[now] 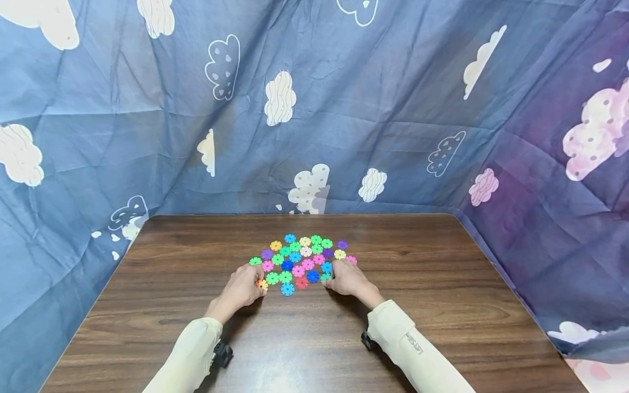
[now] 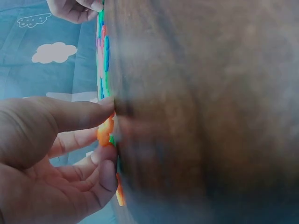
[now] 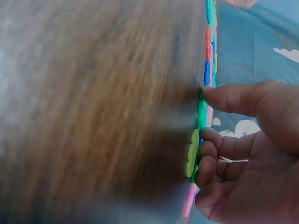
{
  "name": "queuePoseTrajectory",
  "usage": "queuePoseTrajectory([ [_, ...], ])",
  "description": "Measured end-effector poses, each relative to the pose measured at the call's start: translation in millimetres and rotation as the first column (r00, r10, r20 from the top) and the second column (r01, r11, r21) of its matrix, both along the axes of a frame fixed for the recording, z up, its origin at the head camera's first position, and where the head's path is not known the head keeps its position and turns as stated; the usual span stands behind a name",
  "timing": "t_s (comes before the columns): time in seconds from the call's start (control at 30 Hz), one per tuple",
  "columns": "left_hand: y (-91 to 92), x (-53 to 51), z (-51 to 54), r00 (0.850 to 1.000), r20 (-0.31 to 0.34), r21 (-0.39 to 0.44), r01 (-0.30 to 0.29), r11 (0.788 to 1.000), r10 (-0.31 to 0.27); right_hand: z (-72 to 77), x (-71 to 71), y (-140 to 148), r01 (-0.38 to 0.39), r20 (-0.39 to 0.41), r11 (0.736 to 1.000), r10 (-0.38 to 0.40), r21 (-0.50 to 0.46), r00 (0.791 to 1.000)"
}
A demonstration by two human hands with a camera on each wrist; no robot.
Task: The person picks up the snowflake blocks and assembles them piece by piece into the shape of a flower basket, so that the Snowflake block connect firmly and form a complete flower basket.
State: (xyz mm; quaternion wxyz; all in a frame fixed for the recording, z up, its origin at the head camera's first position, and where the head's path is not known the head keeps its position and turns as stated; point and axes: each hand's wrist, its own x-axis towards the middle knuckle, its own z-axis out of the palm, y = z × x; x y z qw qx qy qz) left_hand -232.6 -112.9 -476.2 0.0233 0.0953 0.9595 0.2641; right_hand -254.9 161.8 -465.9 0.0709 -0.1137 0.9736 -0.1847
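Many-coloured notched plastic discs, flower-like in outline, lie flat in a loose patch on the wooden table. At the patch's near left edge, my left hand pinches an orange disc between thumb and fingers. Its other fingers curl beside the table, with another orange piece below them in the left wrist view. Across the patch, my right hand holds a green disc between thumb and index finger. A yellow-green disc lies by its curled fingers. Both hands partly cover discs underneath.
The brown wooden table extends around the patch to rounded far corners. A blue cloth printed with clouds hangs behind and at the sides. Dark wrist devices sit at the pale sleeves.
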Motion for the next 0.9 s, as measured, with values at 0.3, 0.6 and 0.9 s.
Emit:
queuePoseTrajectory([
  [0.3, -2.0, 1.4, 2.2, 0.999, -0.049, 0.005, 0.012, 1.000, -0.012, -0.1, -4.0, -2.5, 0.000, -0.028, 1.000, -0.001, -0.022, 1.000],
  [0.6, -1.3, 2.3, -3.2, 0.998, -0.060, 0.038, 0.034, 0.999, -0.031, -0.5, -2.1, -5.9, -0.006, -0.081, 0.996, -0.001, -0.087, 0.997],
  [0.9, 2.5, 1.1, 4.2, 0.998, 0.048, 0.361, 0.021, 0.932, -0.041, -2.8, 0.2, -9.3, -0.127, -0.142, 0.956, 0.092, -0.265, 0.986],
])
